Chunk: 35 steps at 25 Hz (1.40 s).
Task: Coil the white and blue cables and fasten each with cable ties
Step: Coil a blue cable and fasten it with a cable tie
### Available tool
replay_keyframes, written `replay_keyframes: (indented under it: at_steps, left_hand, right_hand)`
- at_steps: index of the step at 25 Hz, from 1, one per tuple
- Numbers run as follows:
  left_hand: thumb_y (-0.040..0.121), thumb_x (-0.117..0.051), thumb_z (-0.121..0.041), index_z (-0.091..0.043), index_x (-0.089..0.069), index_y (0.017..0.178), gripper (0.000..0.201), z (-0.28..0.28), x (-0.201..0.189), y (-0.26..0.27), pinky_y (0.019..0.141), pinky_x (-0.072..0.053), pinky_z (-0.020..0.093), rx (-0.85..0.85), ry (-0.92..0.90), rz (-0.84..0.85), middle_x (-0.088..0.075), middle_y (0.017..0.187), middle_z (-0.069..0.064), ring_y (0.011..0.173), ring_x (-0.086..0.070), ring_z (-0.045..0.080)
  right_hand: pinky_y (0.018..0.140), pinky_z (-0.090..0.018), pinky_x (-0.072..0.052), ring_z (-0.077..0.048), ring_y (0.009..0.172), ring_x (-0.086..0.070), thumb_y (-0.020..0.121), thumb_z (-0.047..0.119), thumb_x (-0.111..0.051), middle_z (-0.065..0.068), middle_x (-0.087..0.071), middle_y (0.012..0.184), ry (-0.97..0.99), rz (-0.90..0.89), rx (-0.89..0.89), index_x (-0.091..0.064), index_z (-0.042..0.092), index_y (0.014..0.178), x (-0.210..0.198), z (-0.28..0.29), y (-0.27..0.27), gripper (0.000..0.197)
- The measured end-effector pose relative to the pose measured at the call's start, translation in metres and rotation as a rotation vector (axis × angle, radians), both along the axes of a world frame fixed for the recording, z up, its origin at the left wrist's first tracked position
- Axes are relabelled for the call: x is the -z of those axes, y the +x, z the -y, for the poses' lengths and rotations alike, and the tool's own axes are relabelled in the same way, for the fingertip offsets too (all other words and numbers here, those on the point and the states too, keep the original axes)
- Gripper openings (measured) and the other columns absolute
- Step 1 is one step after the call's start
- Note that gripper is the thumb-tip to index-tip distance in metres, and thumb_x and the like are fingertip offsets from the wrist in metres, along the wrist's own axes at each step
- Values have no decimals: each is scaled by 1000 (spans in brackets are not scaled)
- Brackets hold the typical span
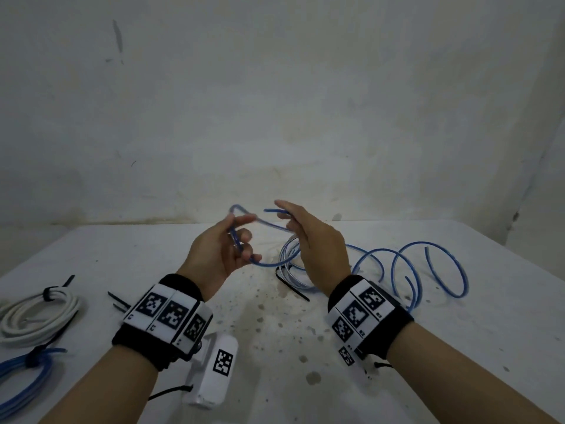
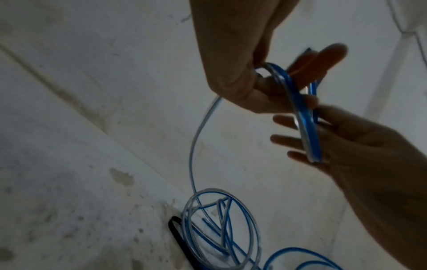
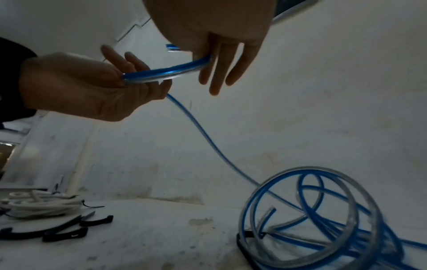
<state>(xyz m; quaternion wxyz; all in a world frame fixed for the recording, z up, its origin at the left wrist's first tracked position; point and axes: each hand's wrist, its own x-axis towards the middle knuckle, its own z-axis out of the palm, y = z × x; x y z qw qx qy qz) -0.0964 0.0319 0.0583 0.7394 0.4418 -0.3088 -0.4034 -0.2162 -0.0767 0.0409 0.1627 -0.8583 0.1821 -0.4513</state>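
Both hands are raised above the table with a blue cable [image 1: 234, 238] between them. My left hand [image 1: 214, 252] pinches a small loop of it between thumb and forefinger, the other fingers curled inside the loop. In the right wrist view the cable [image 3: 166, 71] runs from the left hand [image 3: 80, 85] to my right hand [image 3: 219, 36], which holds it between its fingers, the cut end sticking out. The rest of the blue cable [image 1: 464, 280] lies in loose spirals on the table at the right. A black cable tie [image 1: 293, 290] lies under those coils.
At the left table [image 1: 305, 347] edge lie a white cable coil [image 1: 33, 319] bound with a black tie and a tied blue coil [image 1: 21, 381]. Spare black ties [image 1: 117, 299] lie beside them. A plain wall stands behind the table.
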Motion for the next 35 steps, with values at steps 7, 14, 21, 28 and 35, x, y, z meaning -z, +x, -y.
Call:
replay_keyframes:
  at_steps: [7, 14, 21, 28, 35]
  left_hand:
    - [98, -25, -33, -9, -51, 68, 47, -21, -20, 10, 51, -46, 26, 194, 186, 386, -36, 39, -2, 31, -32, 11]
    - [91, -38, -35, -20, -46, 55, 40, -50, -27, 25, 51, -43, 18, 329, 75, 308, -36, 43, -10, 37, -34, 5]
    - [84, -51, -20, -16, -59, 69, 18, -66, -19, 32, 50, -44, 18, 460, -152, -71, -29, 50, -10, 37, -34, 2]
    - [91, -33, -30, -21, -55, 56, 42, -64, -53, 43, 46, -42, 13, 84, -448, -133, -38, 39, -8, 35, -37, 2]
    - [101, -27, -15, -10, -55, 84, 33, -25, -57, 48, 73, -55, 18, -215, -380, 198, -64, 55, -8, 67, -68, 6]
  right_hand:
    - [97, -36, -33, -27, 117, -50, 83, 15, -52, -15, -65, 115, -586, 156, -128, -66, 4, 82, -14, -1, 24, 18]
    - [100, -36, -38, 6, 91, -59, 91, 24, -47, 7, -68, 95, -236, 89, -424, -63, 9, 104, -32, -17, 53, 25]
    - [71, -29, -47, -12, 73, -56, 91, 32, -37, 0, -64, 81, -74, 16, -537, -63, 19, 92, -23, -24, 77, 29]
    - [66, -29, -37, -11, 63, -46, 98, 24, -36, 4, -48, 67, 210, -113, -263, -44, 31, 84, 10, 31, 63, 18]
    - [59, -29, -30, -21, 61, -47, 89, 14, -42, -4, -54, 67, -596, -103, -55, -68, 15, 100, -9, 39, 60, 28]
